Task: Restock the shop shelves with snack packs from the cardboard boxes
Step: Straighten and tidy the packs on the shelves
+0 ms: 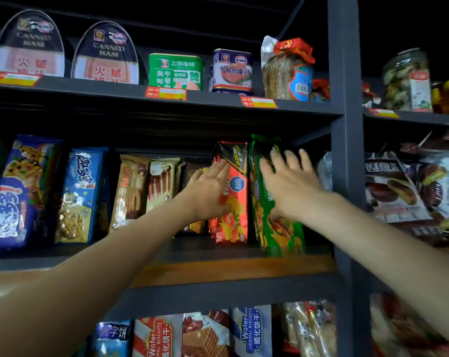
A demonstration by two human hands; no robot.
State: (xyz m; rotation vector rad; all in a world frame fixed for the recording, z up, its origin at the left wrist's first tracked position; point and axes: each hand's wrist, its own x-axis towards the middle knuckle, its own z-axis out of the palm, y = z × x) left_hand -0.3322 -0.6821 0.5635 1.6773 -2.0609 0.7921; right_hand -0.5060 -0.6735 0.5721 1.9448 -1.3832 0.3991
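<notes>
Two flat hands, left hand [208, 191] and right hand [291, 186], press two upright packs: red pack [235, 202], green pack [267, 191].

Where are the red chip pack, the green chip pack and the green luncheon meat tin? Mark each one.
red chip pack [235, 191], head view, middle of its front.
green chip pack [282, 235], head view, lower front, below the hand.
green luncheon meat tin [175, 72], head view, centre of its label.

The left hand [210, 190] covered part of the red snack pack [234, 202]. The right hand [289, 184] hid the green pack's [277, 228] middle. The wafer packs [205, 336] were cut off below.
</notes>
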